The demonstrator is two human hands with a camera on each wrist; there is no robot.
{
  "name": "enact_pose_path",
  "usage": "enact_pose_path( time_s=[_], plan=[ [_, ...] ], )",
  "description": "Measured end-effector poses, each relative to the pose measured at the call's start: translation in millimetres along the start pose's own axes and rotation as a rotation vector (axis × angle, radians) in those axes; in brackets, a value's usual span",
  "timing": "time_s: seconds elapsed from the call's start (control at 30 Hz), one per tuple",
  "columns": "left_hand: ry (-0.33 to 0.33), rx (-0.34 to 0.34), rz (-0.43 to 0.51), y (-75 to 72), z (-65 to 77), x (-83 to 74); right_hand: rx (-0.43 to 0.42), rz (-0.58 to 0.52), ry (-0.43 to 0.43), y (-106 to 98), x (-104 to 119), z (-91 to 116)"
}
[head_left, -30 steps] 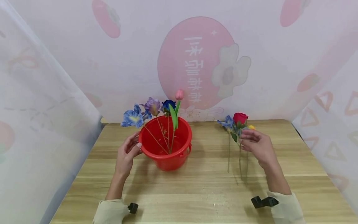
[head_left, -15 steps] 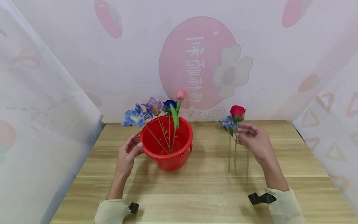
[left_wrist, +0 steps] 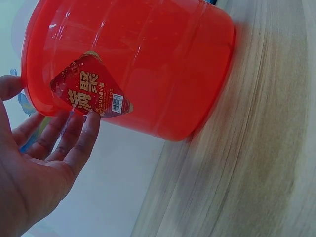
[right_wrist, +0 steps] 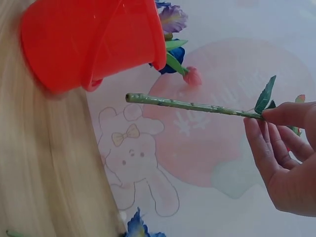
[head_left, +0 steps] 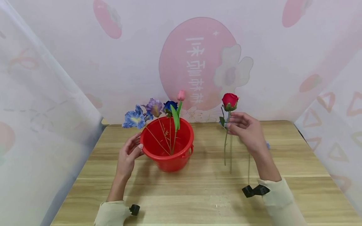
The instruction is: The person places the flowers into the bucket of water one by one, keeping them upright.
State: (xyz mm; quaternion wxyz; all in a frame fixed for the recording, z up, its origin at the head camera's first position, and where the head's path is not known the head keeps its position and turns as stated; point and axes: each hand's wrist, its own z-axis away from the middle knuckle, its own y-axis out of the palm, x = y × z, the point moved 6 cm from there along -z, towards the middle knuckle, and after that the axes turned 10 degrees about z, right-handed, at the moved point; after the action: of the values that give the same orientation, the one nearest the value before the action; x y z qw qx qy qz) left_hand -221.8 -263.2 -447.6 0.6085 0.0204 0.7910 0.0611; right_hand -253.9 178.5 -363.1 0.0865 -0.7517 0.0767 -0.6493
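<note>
My right hand point(head_left: 250, 131) pinches a red rose point(head_left: 230, 99) by its stem, between thumb and fingertips. The rose stands nearly upright above the table, and its cut stem end point(right_wrist: 133, 98) points towards the bucket in the right wrist view. At the left stands a red bucket point(head_left: 169, 164). My left hand point(head_left: 127, 157) holds the bucket at its left rim, thumb on the rim and fingertips against the outer wall by a diamond-shaped label point(left_wrist: 91, 86). Leaning in the bucket are a light-blue iris point(head_left: 133, 119), a purple iris point(head_left: 154, 107), a dark-blue rose point(head_left: 170, 106) and a pink tulip point(head_left: 181, 95).
More stemmed flowers lie on the wooden table point(head_left: 203, 188) at the right, partly hidden behind my right hand; one blue bloom point(right_wrist: 139, 226) shows low in the right wrist view. A patterned backdrop point(head_left: 135, 62) rises behind the table.
My right hand has lifted the red rose from beside the other flowers and carried it up and left. The left hand and the bucket have stayed in place.
</note>
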Motion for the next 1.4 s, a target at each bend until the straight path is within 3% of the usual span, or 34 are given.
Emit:
enact_pose_path(
  time_s=[0.8, 1.2, 1.4],
  plan=[
    [0.011, -0.001, 0.012, 0.0, -0.5, -0.3, -0.014, -0.173, -0.165, 63.7, 63.2, -38.4],
    [0.009, 0.006, 0.012, 1.0, 0.0, -1.0, 0.013, -0.179, -0.217, 105.3, 80.8, -48.3],
    [0.003, 0.004, 0.018, 0.5, 0.1, 0.1, 0.048, -0.076, -0.232, 131.0, 76.3, -52.4]
  ],
)
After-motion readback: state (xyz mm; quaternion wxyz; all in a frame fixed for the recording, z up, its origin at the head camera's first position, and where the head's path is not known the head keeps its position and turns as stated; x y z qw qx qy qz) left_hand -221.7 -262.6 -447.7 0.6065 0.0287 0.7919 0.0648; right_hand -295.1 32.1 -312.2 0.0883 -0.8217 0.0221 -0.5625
